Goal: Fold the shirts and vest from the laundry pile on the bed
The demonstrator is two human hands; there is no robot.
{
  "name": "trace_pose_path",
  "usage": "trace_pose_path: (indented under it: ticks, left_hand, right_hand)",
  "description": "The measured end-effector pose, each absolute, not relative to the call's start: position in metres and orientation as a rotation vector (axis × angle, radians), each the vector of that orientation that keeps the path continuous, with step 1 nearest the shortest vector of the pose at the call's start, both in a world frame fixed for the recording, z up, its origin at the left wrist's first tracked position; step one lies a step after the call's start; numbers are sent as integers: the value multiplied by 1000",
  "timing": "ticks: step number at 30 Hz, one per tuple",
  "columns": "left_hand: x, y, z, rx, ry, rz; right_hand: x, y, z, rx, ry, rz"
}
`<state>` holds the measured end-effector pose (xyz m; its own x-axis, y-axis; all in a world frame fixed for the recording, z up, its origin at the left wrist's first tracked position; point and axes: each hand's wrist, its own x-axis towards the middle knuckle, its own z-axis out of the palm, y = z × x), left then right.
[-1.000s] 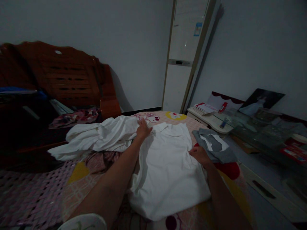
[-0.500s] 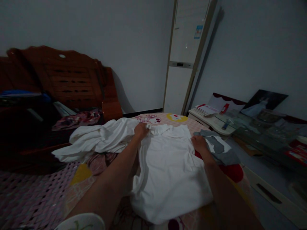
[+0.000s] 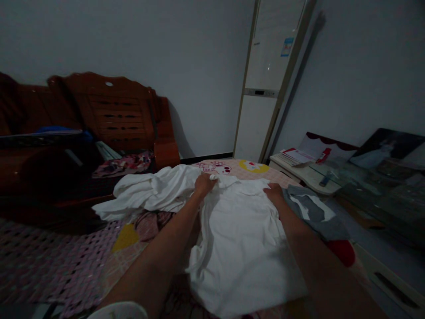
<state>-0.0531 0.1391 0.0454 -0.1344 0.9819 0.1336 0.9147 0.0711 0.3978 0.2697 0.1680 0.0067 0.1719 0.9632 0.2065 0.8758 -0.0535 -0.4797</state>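
Note:
A white collared shirt lies flat on a patterned bed cover, collar at the far end. My left hand is closed on the shirt's far left shoulder, next to the collar. My right hand rests on the far right shoulder; its fingers curl over the cloth edge. A heap of crumpled white cloth lies left of the shirt, touching it near my left hand. Folded grey and white clothing sits just right of my right hand.
A carved wooden bench with clutter stands at the back left. A tall white floor air conditioner fills the corner. A low table with papers and glass sheets runs along the right wall.
My right hand has slid from the shirt's right side up to its far right shoulder. My left hand stayed at the collar and closed on the cloth. The view shifted left.

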Motion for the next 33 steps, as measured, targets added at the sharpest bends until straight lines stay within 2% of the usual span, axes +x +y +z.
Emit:
trace_pose_path:
  ticks: [4, 10, 15, 20, 28, 33]
  left_hand:
    - [-63, 142, 67, 1863, 2361, 827]
    - [-72, 152, 95, 1858, 2428, 985]
    - [-79, 158, 77, 2047, 2231, 933]
    - [-89, 126, 48, 2133, 2062, 993]
    - [-88, 52, 40, 2130, 1981, 495]
    - [-88, 18, 50, 2046, 1482, 213]
  right_hand:
    - [260, 169, 25, -1935, -1645, 162]
    - [240, 170, 58, -1876, -1564, -26]
    - [233, 166, 53, -2088, -1742, 72]
    - [250, 142, 30, -2103, -1849, 198]
    - [292, 86, 25, -2159, -1928, 271]
    - [305, 62, 23, -2208, -2039, 343]
